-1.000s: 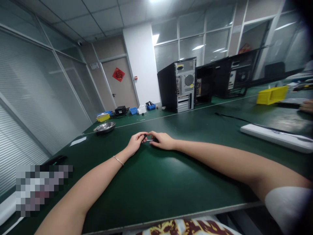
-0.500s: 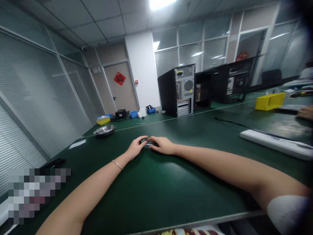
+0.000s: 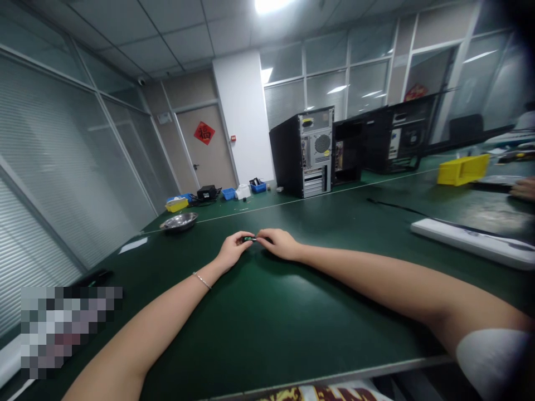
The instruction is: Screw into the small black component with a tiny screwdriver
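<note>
My left hand (image 3: 230,250) pinches a small green circuit board (image 3: 248,239) between thumb and fingers, just above the green tabletop. From the right, my right hand (image 3: 279,244) meets it with thumb and fingertips closed at the board's end. A small pale, shiny bit shows between the two sets of fingertips. Whether that bit belongs to the board or is a separate piece in my right fingers is too small to tell. Both forearms rest low over the table.
Behind the hands stand a computer tower (image 3: 317,153) and other opened cases. A metal bowl (image 3: 179,223) lies left, a white power strip (image 3: 472,243) right. Beyond it are a yellow bin (image 3: 463,169) and another person's hand (image 3: 523,189). Small blue trays (image 3: 258,187) sit farther back.
My hands have come closer together at the fingertips. The board now lies more level, and the thin silvery piece seen between the hands before now shows only as a short bit.
</note>
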The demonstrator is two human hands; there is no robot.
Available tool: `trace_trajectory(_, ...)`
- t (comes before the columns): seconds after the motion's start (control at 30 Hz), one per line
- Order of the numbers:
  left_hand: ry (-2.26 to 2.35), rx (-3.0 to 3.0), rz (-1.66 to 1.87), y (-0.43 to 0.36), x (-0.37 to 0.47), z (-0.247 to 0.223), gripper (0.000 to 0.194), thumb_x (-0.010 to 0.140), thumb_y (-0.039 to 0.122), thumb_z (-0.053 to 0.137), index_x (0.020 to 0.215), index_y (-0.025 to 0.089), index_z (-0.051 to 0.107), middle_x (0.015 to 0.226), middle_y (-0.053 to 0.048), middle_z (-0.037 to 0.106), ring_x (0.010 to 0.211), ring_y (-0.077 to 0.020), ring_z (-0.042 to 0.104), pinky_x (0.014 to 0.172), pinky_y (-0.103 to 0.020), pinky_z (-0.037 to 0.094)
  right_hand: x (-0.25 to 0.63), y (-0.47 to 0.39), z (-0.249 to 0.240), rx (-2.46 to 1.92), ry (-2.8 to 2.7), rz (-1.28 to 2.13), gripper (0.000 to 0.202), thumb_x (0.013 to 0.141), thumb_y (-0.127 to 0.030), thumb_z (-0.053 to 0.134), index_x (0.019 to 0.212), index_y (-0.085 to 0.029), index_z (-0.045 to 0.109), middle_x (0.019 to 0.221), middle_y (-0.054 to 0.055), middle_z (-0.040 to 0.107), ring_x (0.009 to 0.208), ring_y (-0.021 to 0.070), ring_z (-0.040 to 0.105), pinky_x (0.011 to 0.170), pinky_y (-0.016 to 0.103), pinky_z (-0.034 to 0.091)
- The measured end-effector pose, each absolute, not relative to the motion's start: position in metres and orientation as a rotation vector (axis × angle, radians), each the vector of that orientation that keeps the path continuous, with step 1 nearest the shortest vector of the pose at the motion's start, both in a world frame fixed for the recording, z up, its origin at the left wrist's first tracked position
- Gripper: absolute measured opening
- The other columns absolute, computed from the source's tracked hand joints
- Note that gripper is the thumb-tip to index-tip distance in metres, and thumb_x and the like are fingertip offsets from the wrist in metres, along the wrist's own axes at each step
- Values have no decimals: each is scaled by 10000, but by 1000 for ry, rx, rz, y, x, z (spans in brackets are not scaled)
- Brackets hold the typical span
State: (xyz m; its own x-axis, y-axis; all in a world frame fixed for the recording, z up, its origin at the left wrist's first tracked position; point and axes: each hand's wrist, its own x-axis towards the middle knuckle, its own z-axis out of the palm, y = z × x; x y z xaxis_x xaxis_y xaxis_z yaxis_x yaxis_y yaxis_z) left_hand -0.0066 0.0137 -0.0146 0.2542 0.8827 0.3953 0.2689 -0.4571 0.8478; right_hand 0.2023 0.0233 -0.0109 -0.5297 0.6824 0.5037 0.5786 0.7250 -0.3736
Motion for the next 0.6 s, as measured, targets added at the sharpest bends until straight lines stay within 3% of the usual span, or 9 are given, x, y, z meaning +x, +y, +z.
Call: trace_trajectory(0.6,1121,2036,1208,11,-7,-11,289,777,325,722,1012,159,754,922,-76,708,783,-171,604,736,-295,470,203,20,-8,-1039,-2311,119,237,956,-302,520,1037,-237,733,991,44,727,890,182,647,699,242,395)
